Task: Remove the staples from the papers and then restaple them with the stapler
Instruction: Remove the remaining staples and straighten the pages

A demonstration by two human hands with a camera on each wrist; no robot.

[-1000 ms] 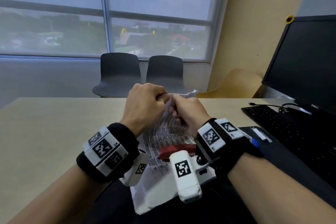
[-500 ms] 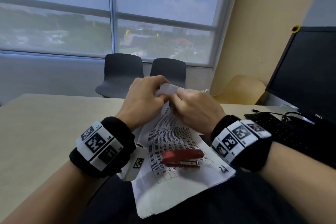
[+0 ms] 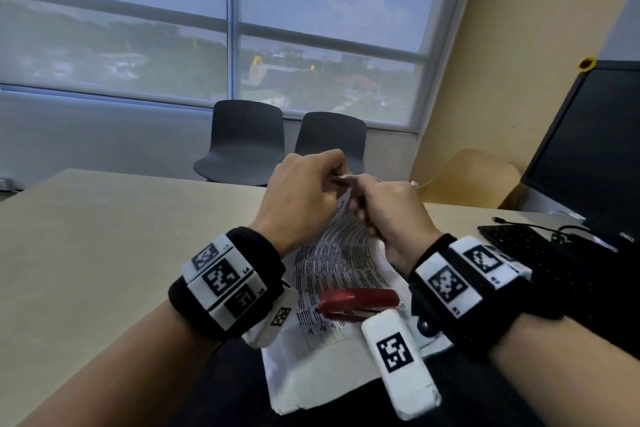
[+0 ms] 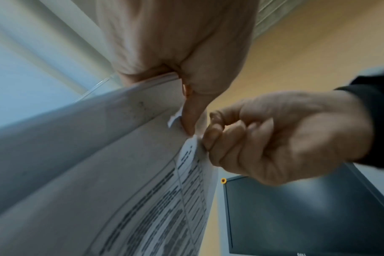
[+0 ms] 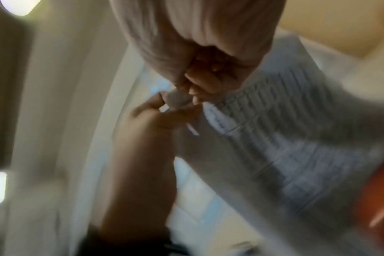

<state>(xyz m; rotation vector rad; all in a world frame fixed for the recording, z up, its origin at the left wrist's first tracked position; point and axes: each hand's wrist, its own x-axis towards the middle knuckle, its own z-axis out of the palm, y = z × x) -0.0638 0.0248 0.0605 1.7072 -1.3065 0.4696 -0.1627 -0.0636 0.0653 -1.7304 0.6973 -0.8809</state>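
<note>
Bare table (image 3: 104, 236) left: open passage. Right blocked by keyboard (image 3: 540, 253), monitor (image 3: 595, 156).

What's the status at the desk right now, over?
Left hand and right hand both pinch the top corner of the papers. Staple not visible. Red stapler lies idle on the lower sheet. Nothing in the way.

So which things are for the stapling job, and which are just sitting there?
For the job:
papers, their top corner pinched by the left hand and right hand
red stapler, lying on the papers

Just there:
keyboard
monitor
two chairs
</note>
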